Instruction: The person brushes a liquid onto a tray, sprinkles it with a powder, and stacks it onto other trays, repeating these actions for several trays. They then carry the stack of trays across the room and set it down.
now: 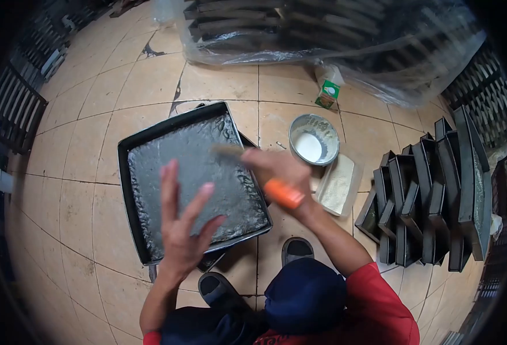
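Under the spread fingers of our left hand [181, 230] lies a square, dark metal tray [125, 201] filled with a lumpy, wet-looking grey mass [179, 135]. These fingers stand wide and grip nothing that we can see; those of our right hand [282, 168] close around a slim tool with an orange handle [284, 194], its tan end over the mass, ahead of them.

The tray seems to rest skewed on another dark pan [213, 263], so a hard push near its overhanging rim could tip or slide it. If the tool sweeps too far left, it could strike our own open fingers; pressed too deep, it could gouge the mass. To the right of our gripping fingers, a round metal bowl of white contents [312, 148] and a pale rectangular container [337, 185] sit close together, where a swinging elbow or forearm could knock them and spill them.

Motion blurs both hands and the tool, so we cannot tell what its working end is, nor whether it or our left fingers touch the surface. The tray hides most of the pan beneath, and a dark blue cap [305, 294] below our fingers covers part of our body.
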